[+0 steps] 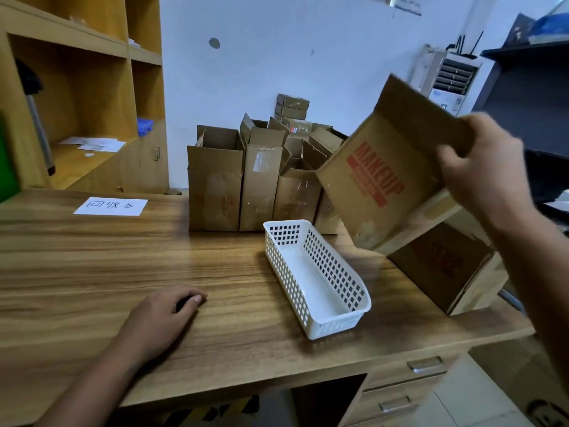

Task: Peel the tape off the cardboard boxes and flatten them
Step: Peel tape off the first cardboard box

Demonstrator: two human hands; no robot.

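Gripping the upper flap of the MAKEUP box [378,180], our right hand [480,171] curls its fingers over the cardboard edge and holds the box tilted in the air above the right end of the desk [92,272], with the red lettering turned toward us and running slantwise. The box's low corner hangs right at a second box [440,269] that sits on the desk's right edge (we cannot tell whether the two actually meet). Our left hand [163,318] rests palm down on the wood near the front, fingers loosely bent and holding nothing. Between the two hands lies a white perforated basket [278,257], set at an angle to the desk's edge. Along the back of the desk stands a row of open boxes [215,180], flaps up and pressed side by side. One of them carries a strip of clear tape [260,160] on its front. Behind the row, small cartons [292,106] are stacked against the white wall. A paper sheet [110,206] with handwritten characters lies flat at the desk's back left, well apart from the boxes, and a wooden shelf unit [77,87] rises beyond it. Below the desk's right side we see drawers [425,365] with metal handles.
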